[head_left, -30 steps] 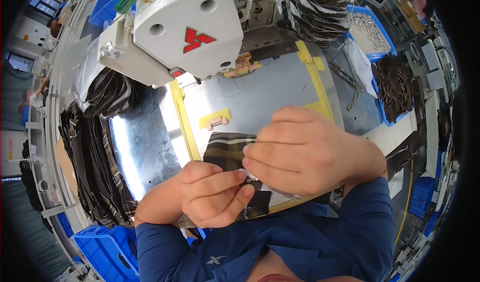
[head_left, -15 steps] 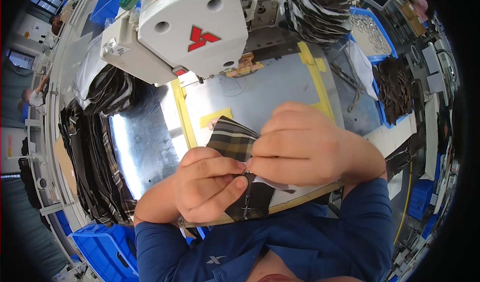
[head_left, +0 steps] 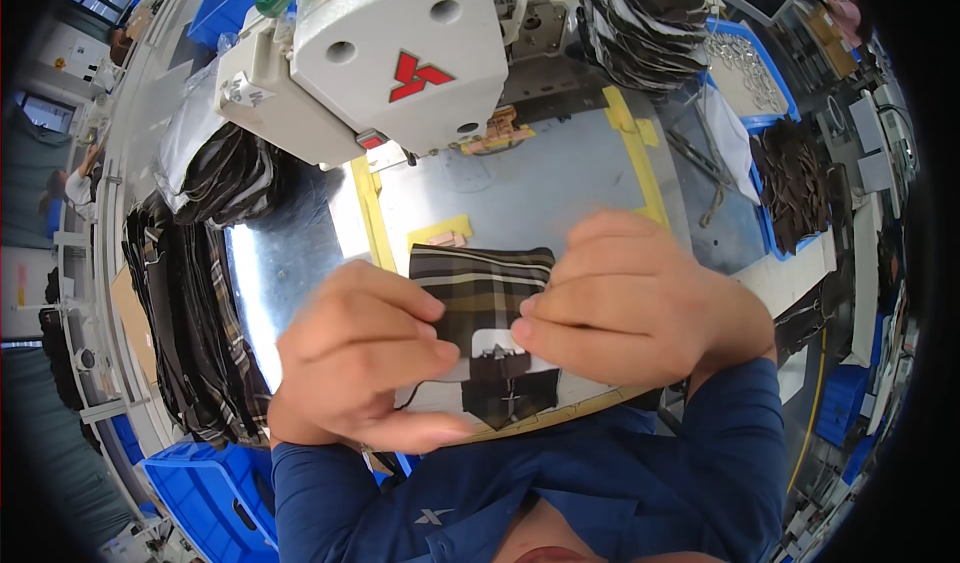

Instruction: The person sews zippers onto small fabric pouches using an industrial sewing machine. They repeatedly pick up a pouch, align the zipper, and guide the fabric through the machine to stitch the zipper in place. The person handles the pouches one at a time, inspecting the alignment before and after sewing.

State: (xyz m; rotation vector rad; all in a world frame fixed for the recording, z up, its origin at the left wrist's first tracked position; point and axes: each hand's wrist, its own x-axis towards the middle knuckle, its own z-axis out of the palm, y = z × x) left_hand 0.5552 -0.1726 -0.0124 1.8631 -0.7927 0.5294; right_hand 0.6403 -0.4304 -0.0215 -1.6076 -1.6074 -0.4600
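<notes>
Viewing through the head camera from my remote station, I find the cloth (head_left: 470, 288), a dark plaid piece, lying between the two hands at the near side of the grey plate (head_left: 560, 188). Left hand (head_left: 365, 353): blurred, over the cloth's left edge, thumb spread well apart from the fingers; I log it as holding nothing, though contact at the fingertips is uncertain. Right hand (head_left: 635, 308): fingers curled together, tips at the cloth's right side, just beside the white patch (head_left: 483, 340); I can't make out whether they pinch or merely rest there. A dark tab (head_left: 498, 368) lies at the patch's lower edge, and below it the dark material narrows to a point toward the worker. Markings noted: a red angular emblem (head_left: 419, 76) on the front of the white machine (head_left: 375, 38); a pale sticker (head_left: 243, 93) with dark marks on its side, too small for me to resolve; a light crossed-stroke mark (head_left: 433, 516) on the blue shirt (head_left: 620, 483). Yellow tape (head_left: 370, 208) runs along the plate's left side.
</notes>
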